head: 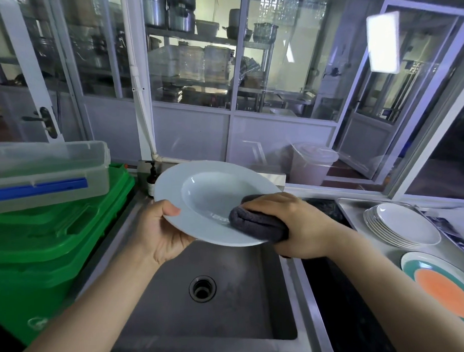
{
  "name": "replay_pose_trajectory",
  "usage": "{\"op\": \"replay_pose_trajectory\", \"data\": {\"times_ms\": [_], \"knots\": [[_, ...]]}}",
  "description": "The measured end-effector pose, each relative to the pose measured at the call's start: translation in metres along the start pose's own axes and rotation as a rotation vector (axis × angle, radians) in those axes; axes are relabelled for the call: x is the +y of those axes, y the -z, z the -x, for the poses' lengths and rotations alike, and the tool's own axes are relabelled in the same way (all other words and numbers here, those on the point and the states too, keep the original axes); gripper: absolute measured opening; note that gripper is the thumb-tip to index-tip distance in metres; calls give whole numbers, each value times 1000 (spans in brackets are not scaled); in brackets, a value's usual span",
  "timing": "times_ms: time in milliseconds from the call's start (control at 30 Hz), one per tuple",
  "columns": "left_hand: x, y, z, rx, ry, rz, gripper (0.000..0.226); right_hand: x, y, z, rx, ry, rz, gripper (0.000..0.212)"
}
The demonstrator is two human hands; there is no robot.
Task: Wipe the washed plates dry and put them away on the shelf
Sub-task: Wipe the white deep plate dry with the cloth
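A white deep plate (207,190) with a wide rim is held tilted above the steel sink (229,294). My left hand (159,231) grips its left rim, thumb on top and fingers underneath. My right hand (287,221) holds a folded dark grey cloth (256,223) pressed against the plate's lower right part. A stack of several white plates (403,226) sits on the counter at the right. Nearer to me lies a plate with an orange centre and teal rim (445,289).
A green bin (44,261) stands left of the sink with a clear lidded plastic box (46,171) on top. A dark pump bottle (152,178) stands behind the sink. Glass partitions face me, with metal shelves of pots and containers behind them.
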State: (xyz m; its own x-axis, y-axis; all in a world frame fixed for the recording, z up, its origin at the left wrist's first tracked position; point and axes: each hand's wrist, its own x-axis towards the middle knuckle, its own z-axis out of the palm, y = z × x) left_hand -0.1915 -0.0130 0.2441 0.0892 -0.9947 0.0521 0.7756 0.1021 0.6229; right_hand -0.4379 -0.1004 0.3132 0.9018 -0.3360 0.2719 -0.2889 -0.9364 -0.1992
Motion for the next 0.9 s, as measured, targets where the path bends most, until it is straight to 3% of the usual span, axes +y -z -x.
{"op": "replay_pose_trajectory", "data": {"times_ms": [233, 400, 467, 667, 800, 900], "knots": [[-19, -16, 2, 81, -76, -59, 57, -20, -7, -17, -162, -159, -275, 63], [-23, -20, 4, 179, -122, -107, 73, -35, -36, -23, 55, -59, -120, 49], [-23, -12, 9, 167, -149, -67, 64, -25, -36, -20, 76, -37, -113, 47], [-25, -1, 28, 156, -98, -57, 60, 18, -48, -23, 134, -389, 65, 45], [-26, -10, 33, 145, -84, -118, 49, 26, -55, -37, 143, -460, 83, 49], [-24, -15, 35, 108, -31, -184, 55, 26, -55, -57, 227, -513, 59, 52]]}}
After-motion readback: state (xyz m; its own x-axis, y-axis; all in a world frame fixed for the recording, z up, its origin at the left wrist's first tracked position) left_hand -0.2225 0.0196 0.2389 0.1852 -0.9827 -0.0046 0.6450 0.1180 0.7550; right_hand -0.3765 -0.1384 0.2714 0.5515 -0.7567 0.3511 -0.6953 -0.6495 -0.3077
